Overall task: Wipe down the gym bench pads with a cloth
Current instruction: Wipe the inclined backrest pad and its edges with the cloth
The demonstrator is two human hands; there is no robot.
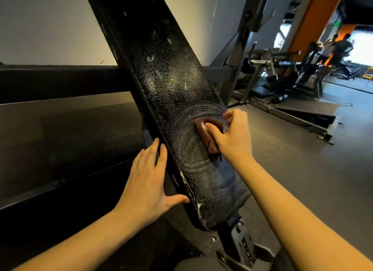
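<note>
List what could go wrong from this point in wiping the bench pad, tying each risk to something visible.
1. The brown cloth, bunched under the right hand, covers only a narrow path, so the foam blobs higher up the bench pad may be missed.
2. Foam along the pad's lower left edge could drip onto the frame below.
3. The left hand braces flat against that wet edge and might slip.

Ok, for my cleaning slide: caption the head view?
Right hand holds a brown cloth against the wet bench pad; left hand rests on its edge.
</note>
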